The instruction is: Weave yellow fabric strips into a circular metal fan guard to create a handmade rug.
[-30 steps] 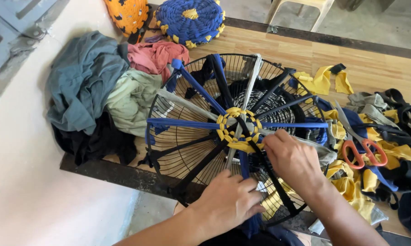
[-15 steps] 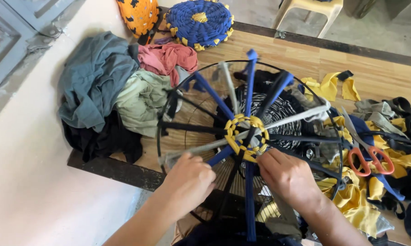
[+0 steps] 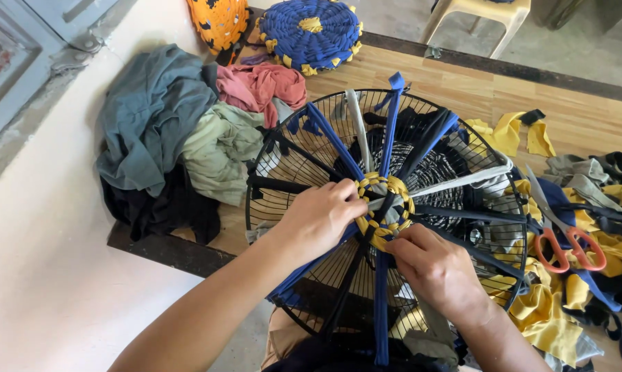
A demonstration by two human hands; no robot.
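Yellow weave [image 3: 385, 207] at hub of a round wire grill [image 3: 290, 207], centre frame, lying flat on the wooden table [image 3: 586, 103]. Blue, grey and black strips [image 3: 392, 117] radiate from it like spokes; longest blue one runs top to bottom. Left hand [image 3: 318, 219] closed, fingers pinching the weave's left edge. Right hand [image 3: 438, 269] curled, gripping strips at its lower edge. Half a second ago the left hand was lower, off the hub; now it has come up onto it. Orange-handled scissors [image 3: 566, 241] right, points toward upper left, on yellow scraps [image 3: 552, 317]. Clothes pile [image 3: 166, 138] upper left; blue round mat [image 3: 311, 31] top.
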